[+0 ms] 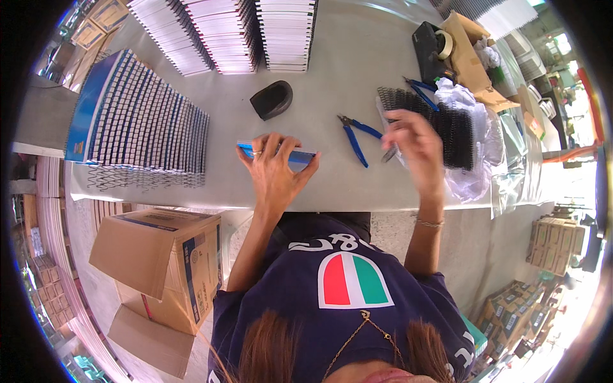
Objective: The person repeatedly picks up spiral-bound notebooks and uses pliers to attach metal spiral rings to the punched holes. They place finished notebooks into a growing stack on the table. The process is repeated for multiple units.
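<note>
My left hand (273, 165) grips a thin blue notebook (301, 156) on edge at the table's front, thumb on one side and fingers over the top. Over to the right, my right hand (415, 145) hovers at the near left side of a pile of black spiral binding coils (457, 135). Motion smears its fingers, so whether they hold a coil cannot be made out. Between the hands lie blue-handled pliers (359, 139), jaws pointing away from me. A black rounded block (272, 101) sits beyond the notebook.
Blue-covered notebooks (143, 121) with loose coils hanging from them stand in a row at left. Tall stacks of bound notebooks (223, 35) rise at the back. Another pair of pliers (423, 94), a tape dispenser (434, 51) and crumpled plastic (469, 185) surround the coils. An open carton (163, 255) stands below.
</note>
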